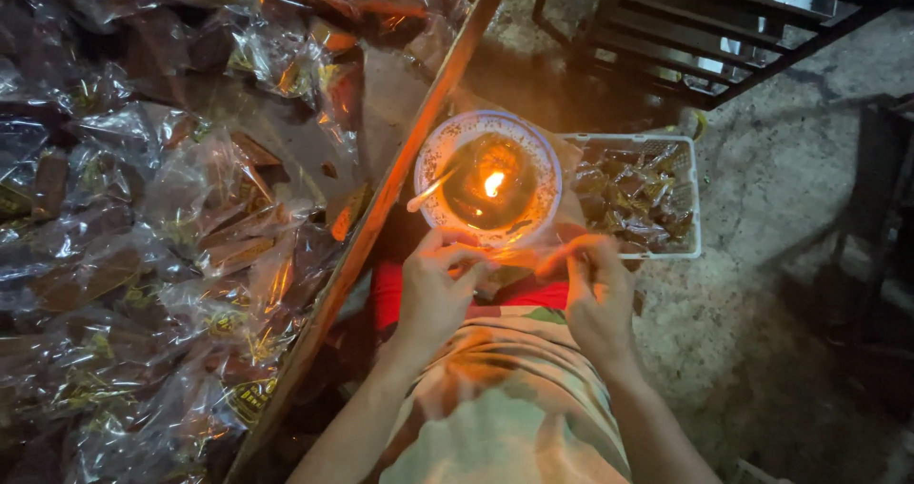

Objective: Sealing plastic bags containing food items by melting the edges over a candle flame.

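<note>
My left hand [440,284] and my right hand [595,289] pinch the two ends of a clear plastic packet [519,254] and hold it stretched just in front of a small flame [493,183]. The flame burns in a round white patterned bowl [436,160] of dark liquid, with a pale stick [428,193] resting on the bowl's left rim. What the packet holds is hard to tell in the glare.
A wooden tray [400,175] at left is heaped with clear-wrapped brown bars [143,227]. A white plastic basket [687,198] with several dark wrapped pieces sits right of the bowl. A dark metal rack [724,37] stands at the top right on a rough concrete floor [762,284].
</note>
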